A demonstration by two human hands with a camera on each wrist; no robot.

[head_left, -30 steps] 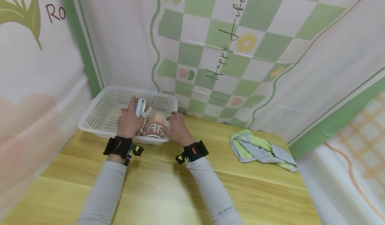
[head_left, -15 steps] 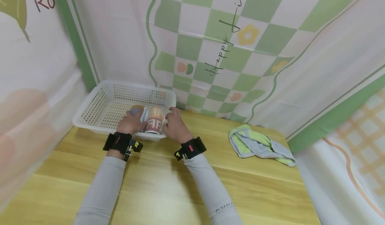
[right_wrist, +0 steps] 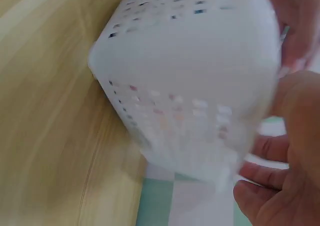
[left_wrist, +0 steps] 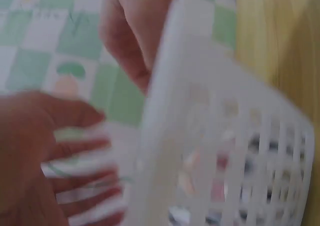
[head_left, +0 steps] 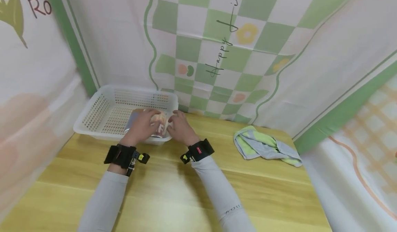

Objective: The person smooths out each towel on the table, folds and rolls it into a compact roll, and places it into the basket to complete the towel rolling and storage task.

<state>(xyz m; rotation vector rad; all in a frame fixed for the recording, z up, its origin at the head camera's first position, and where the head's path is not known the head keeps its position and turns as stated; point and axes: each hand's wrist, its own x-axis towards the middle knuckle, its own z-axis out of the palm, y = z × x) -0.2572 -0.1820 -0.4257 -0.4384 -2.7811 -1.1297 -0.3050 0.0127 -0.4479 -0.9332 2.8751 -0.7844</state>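
A white perforated plastic basket (head_left: 105, 113) stands at the back left of the table. In its right part lies a reddish-brown and cream can (head_left: 160, 132) with large pale letters. Left of the can is a blue item with a white edge (head_left: 131, 121), partly covered by the hand. My left hand (head_left: 143, 126) hovers over the can, its fingers spread and holding nothing in the left wrist view. At the basket's right rim is my right hand (head_left: 181, 128), fingers loosely bent; whether its thumb touches the rim is unclear in the blurred right wrist view.
A crumpled grey and green towel (head_left: 265, 146) lies on the wooden table (head_left: 164, 190) to the right. Behind the basket hangs a patterned curtain (head_left: 198, 49), with more fabric on both sides.
My left hand has lowered the blue item with the white edge into the basket, let go and moved right over the can. The right hand stays by the basket's right rim.
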